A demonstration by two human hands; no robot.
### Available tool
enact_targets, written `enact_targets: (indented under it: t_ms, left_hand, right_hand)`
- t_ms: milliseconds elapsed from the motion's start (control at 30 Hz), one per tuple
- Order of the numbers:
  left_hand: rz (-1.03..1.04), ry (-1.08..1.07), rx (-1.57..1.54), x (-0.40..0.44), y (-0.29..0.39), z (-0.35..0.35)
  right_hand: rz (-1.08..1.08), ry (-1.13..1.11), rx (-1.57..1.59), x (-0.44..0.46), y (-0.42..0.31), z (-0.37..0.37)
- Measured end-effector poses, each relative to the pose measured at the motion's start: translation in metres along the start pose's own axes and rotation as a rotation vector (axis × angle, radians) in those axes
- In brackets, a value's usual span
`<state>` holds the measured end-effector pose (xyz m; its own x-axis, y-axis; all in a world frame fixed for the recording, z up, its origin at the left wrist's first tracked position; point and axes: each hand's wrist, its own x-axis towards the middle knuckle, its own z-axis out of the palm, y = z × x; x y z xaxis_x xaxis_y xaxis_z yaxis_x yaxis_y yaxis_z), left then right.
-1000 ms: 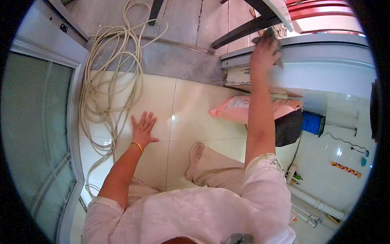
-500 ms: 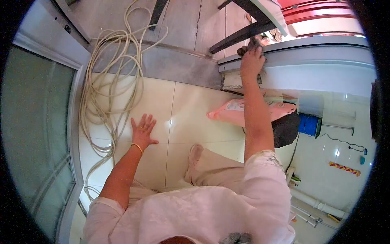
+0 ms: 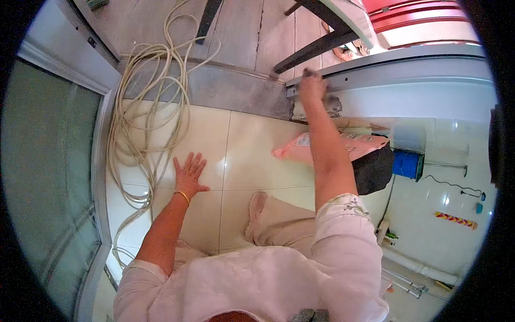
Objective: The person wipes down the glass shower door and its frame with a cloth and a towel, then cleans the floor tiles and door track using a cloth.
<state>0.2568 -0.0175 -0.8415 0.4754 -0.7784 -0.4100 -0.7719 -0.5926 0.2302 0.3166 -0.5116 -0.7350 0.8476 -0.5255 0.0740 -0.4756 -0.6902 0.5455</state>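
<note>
My left hand (image 3: 189, 174) lies flat on the pale floor tiles (image 3: 252, 139) with its fingers spread and nothing under them that I can see. A gold bracelet circles that wrist. My right hand (image 3: 312, 88) is at the end of the grey frame rail (image 3: 386, 72), closed on a dark, crumpled rag (image 3: 309, 73) that mostly hides behind the fingers. Just below this hand is the rough, broken edge of the wall (image 3: 327, 109). The grey sill (image 3: 230, 88) runs to the left of it.
A coil of beige hose (image 3: 153, 107) lies left of my left hand, beside a glazed door (image 3: 51, 161). Dark chair legs (image 3: 316, 51) stand beyond the sill. A pink bag (image 3: 292, 149), a black bag (image 3: 375, 169) and a blue container (image 3: 407, 163) are at the right.
My right hand has moved left and slightly down along the rail with the dark rag, to the rail's end. My left hand stays flat on the tiles.
</note>
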Motion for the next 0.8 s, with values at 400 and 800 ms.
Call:
enact_targets:
  t_ms: [400, 800]
  left_hand:
    - [-0.226, -0.23, -0.438, 0.04, 0.047, -0.091]
    - [0.159, -0.252, -2.326, 0.113, 0.203, -0.382]
  right_hand:
    - [-0.486, -0.017, 1.148, -0.127, 0.05, -0.239]
    - [-0.562, 0.144, 1.418, -0.07, 0.147, -0.24]
